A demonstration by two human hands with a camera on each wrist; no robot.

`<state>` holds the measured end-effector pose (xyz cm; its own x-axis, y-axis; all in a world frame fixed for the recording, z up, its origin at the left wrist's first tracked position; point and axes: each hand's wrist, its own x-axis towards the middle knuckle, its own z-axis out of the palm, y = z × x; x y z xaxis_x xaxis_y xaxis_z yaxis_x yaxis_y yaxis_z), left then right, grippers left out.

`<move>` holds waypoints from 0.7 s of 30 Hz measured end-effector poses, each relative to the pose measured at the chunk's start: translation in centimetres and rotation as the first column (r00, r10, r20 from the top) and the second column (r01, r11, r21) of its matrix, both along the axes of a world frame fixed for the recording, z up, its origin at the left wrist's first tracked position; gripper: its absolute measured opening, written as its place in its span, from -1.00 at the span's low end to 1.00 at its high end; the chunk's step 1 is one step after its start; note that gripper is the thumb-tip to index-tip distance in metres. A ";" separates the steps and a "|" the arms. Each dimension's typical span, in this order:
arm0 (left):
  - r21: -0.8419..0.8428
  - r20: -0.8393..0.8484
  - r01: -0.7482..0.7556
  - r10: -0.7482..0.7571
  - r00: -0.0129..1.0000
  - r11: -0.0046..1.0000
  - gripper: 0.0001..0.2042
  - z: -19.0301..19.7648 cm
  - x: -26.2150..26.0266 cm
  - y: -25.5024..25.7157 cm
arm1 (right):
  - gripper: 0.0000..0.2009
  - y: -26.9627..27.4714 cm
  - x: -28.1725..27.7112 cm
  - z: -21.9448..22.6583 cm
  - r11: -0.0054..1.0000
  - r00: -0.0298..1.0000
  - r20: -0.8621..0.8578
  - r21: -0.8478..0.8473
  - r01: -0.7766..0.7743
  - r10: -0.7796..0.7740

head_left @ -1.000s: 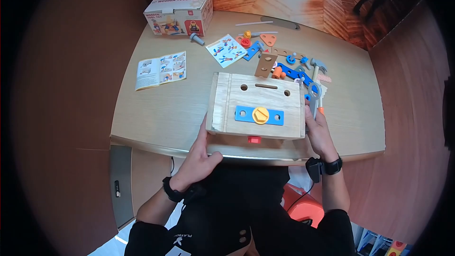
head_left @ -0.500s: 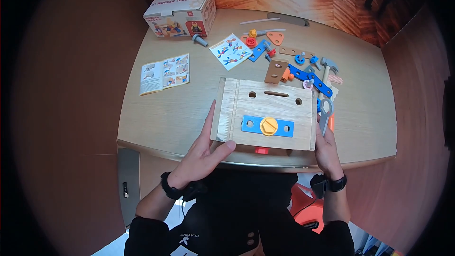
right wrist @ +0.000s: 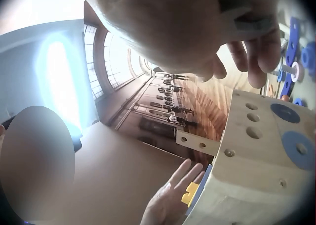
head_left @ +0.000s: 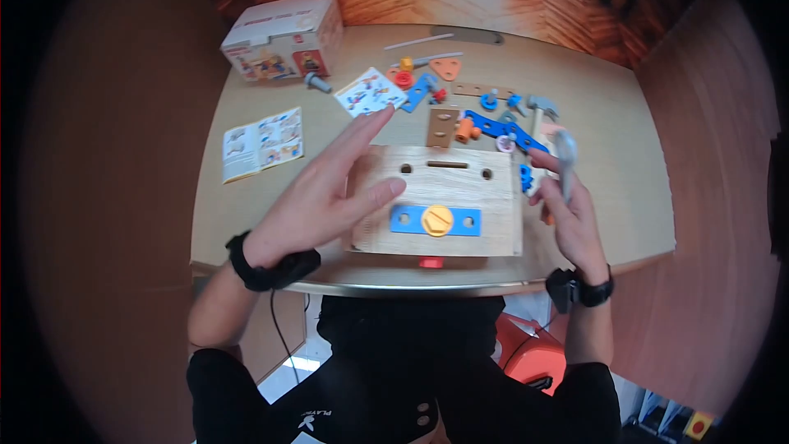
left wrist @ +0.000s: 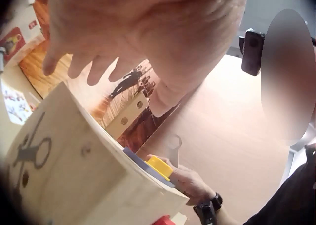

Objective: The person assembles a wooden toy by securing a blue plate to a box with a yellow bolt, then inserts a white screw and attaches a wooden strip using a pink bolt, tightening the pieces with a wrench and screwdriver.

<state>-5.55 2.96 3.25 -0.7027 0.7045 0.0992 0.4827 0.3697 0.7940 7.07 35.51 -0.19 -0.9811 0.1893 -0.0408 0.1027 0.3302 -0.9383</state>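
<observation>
A wooden box (head_left: 419,189) sits near the table's front edge, its upper face bearing a blue strip (head_left: 403,220) with a yellow slotted bolt (head_left: 436,220) through the middle. Beneath the front edge shows a red piece (head_left: 431,262). My left hand (head_left: 316,197) is over the box's left part, fingers straight and thumb spread, holding nothing; in the left wrist view its palm (left wrist: 143,32) is above the box. To the right of the box, my right hand (head_left: 575,222) grips a grey wrench (head_left: 565,152), ring end up and blurred.
Behind the box lie a brown holed strip (head_left: 441,127), blue strips (head_left: 493,127), an orange triangle (head_left: 445,69), a hammer (head_left: 541,104) and several bolts. Farther left are two printed sheets (head_left: 263,145), a grey bolt (head_left: 317,83) and the toy carton (head_left: 283,37).
My left hand has left the box's side and moved up over its top. My right hand has come away from the box's right side, lifting the wrench.
</observation>
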 end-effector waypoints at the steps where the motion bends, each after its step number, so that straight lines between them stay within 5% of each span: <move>1: 0.028 -0.012 0.021 -0.021 1.000 0.999 -0.30 -0.2 -0.7 0.8 | -0.61 -0.4 -0.2 0.1 1.000 1.000 0.011 0.016 -0.011 0.010; 2: 0.040 -0.014 0.044 -0.043 0.999 0.998 -0.30 -0.2 -1.4 1.7 | -0.61 -0.7 -0.4 0.0 1.000 1.000 0.010 0.028 0.012 -0.012; 4: 0.070 0.274 0.124 -0.139 0.952 0.990 -0.40 -0.1 -2.5 3.2 | -0.59 -1.3 -0.9 -0.5 0.994 0.993 -0.080 0.075 -0.081 0.087; 5: 0.076 0.225 0.159 -0.172 0.959 0.984 -0.50 -0.2 -2.7 3.9 | -0.59 -1.3 -1.2 -1.0 0.995 0.994 -0.083 0.077 -0.069 0.075; 7: 0.052 0.265 0.155 -0.163 0.950 0.987 -0.57 -0.1 -3.6 4.6 | -0.57 -1.2 -1.4 -1.6 0.882 0.956 -0.209 0.463 -0.087 0.204; 9: 0.028 0.308 0.142 -0.143 0.941 0.989 -0.63 -0.3 -4.1 4.9 | -0.57 -1.3 -1.2 -1.3 0.925 0.973 -0.158 0.367 -0.098 0.166; 11: 0.017 0.181 0.099 -0.100 0.978 0.995 -0.75 -0.8 -4.3 5.0 | -0.57 -1.1 -1.0 -0.3 0.957 0.985 -0.100 0.269 -0.110 0.141; 13: 0.002 0.077 0.071 -0.071 0.995 0.997 -0.77 -0.7 -4.0 4.7 | -0.61 -0.2 -0.3 1.0 0.996 0.967 0.253 0.079 -0.032 0.011; 14: -0.013 -0.031 0.044 -0.045 0.999 0.999 -0.78 -0.8 -3.8 4.5 | -0.61 0.3 0.1 0.9 0.996 0.966 0.257 0.086 -0.021 -0.002; 16: 0.034 0.024 0.040 -0.041 0.999 0.999 -0.78 -1.2 -3.8 4.0 | -0.67 1.7 1.2 0.0 0.903 0.936 0.330 0.427 -0.037 -0.118; 17: 0.071 0.076 0.016 -0.022 0.997 0.997 -0.79 -1.4 -3.8 3.8 | -0.67 2.5 2.1 -1.5 0.899 0.932 0.335 0.436 -0.021 -0.141; 19: 0.072 0.105 0.031 -0.039 0.994 0.997 -0.79 -1.2 -3.9 3.6 | -0.67 3.5 3.9 -4.9 0.751 0.999 0.037 0.659 -0.045 0.028; 21: 0.051 0.136 0.018 -0.025 0.990 0.999 -0.78 -0.2 -3.5 4.0 | -0.62 3.4 4.4 -5.4 0.741 0.995 0.079 0.665 -0.093 0.054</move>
